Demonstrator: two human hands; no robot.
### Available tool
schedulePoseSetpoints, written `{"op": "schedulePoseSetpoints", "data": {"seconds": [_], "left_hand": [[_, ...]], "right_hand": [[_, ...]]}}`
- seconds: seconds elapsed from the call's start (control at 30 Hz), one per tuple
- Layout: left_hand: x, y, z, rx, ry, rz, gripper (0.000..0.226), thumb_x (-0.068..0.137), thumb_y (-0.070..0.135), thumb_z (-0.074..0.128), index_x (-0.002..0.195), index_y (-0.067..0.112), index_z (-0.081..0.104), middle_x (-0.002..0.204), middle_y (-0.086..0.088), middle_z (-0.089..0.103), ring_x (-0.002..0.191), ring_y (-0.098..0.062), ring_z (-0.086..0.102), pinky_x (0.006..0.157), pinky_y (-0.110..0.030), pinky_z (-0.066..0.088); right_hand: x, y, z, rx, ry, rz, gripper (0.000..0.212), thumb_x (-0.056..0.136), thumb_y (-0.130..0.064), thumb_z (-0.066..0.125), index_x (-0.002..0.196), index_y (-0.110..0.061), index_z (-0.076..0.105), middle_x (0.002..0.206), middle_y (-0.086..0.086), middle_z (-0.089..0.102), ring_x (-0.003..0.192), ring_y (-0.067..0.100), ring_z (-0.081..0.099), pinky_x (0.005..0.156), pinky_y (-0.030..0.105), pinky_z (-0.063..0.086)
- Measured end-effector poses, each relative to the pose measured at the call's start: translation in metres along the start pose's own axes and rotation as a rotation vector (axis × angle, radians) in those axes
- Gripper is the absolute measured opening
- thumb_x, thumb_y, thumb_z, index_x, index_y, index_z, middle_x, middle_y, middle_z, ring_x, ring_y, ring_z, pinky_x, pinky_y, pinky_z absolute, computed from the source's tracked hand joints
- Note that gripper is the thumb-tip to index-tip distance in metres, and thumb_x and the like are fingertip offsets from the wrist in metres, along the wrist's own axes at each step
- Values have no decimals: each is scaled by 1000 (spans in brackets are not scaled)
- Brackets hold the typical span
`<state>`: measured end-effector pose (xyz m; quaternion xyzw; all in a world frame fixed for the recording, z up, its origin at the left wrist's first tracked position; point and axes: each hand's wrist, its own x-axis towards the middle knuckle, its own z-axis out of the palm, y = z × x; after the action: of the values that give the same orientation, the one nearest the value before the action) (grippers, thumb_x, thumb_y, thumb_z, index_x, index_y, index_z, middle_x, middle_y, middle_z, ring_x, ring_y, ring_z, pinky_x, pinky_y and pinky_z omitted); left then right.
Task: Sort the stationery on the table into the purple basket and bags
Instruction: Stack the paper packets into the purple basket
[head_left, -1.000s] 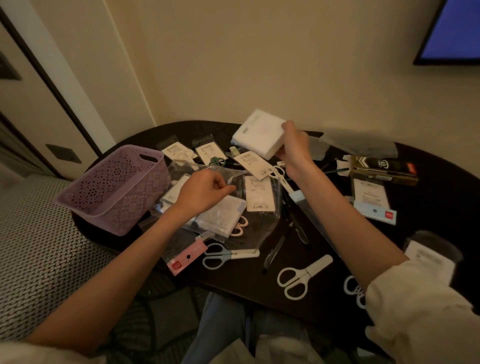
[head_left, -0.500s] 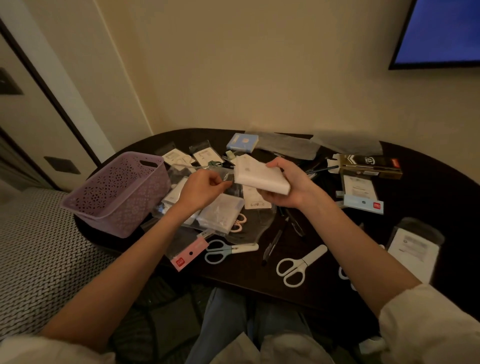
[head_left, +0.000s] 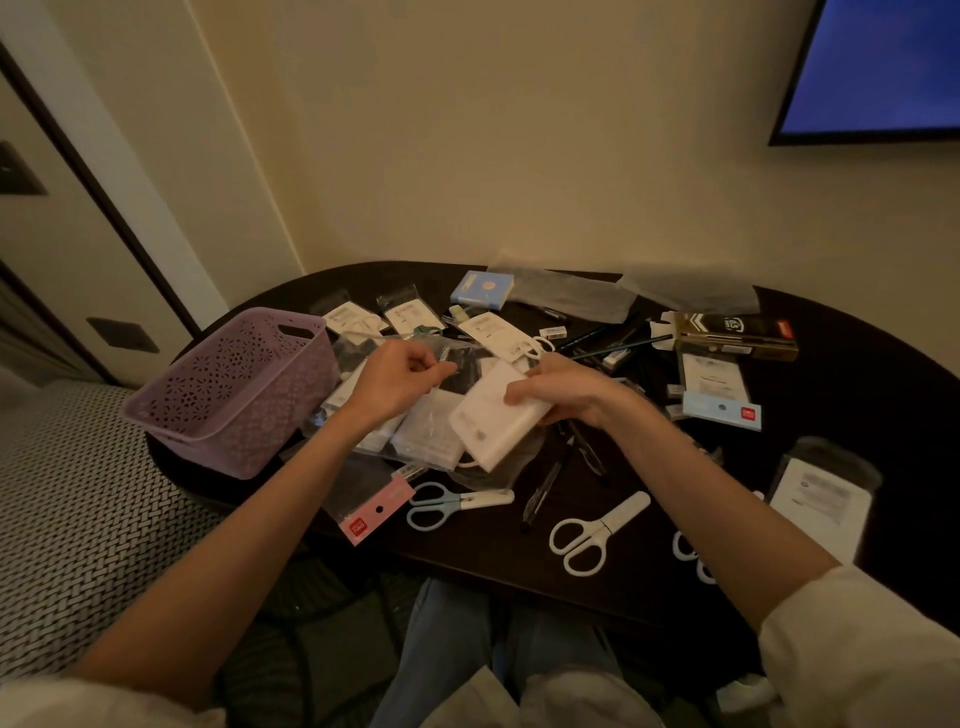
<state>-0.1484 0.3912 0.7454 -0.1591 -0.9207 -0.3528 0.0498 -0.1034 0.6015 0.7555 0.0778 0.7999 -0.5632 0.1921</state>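
Note:
My right hand (head_left: 566, 392) grips a white pack of notes (head_left: 491, 423) at its far end, tilted down toward the table middle. My left hand (head_left: 400, 376) pinches the upper edge of a clear plastic bag (head_left: 426, 436) that lies under the pack and holds white packets. The purple basket (head_left: 234, 389) stands at the table's left edge, left of my left hand. Blue-handled scissors (head_left: 447, 504) and white scissors (head_left: 592, 532) lie near the front edge.
On the dark oval table (head_left: 857, 364) lie a blue box (head_left: 482, 290), small labelled packets (head_left: 410, 314), pens (head_left: 545, 493), a black and gold box (head_left: 737, 335), a blue card (head_left: 722, 410), a pink-tagged bag (head_left: 376, 512) and a bagged sheet (head_left: 821, 499). A patterned seat (head_left: 72, 519) lies left.
My right hand has brought the white pack from high at the back down and left, next to my left hand, over the clear bag. The left hand has stayed put.

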Motion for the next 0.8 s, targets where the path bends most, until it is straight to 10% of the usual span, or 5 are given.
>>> {"op": "schedulePoseSetpoints", "data": {"seconds": [0.27, 0.8], "left_hand": [[-1, -4, -4, 37, 27, 88, 29, 92, 28, 64, 70, 9, 66, 68, -12, 64, 64, -29, 59, 63, -43, 48], [-7, -15, -9, -38, 51, 168, 30, 95, 24, 59, 66, 20, 52, 63, 0, 53, 59, -13, 46, 59, -38, 41]], "right_hand": [[22, 9, 29, 457, 48, 47, 33, 89, -11, 65, 119, -7, 53, 118, 11, 58, 102, 22, 57, 66, 29, 50], [45, -2, 44, 330, -19, 52, 26, 90, -10, 62, 114, -7, 54, 108, 9, 59, 103, 24, 56, 82, 37, 50]]}}
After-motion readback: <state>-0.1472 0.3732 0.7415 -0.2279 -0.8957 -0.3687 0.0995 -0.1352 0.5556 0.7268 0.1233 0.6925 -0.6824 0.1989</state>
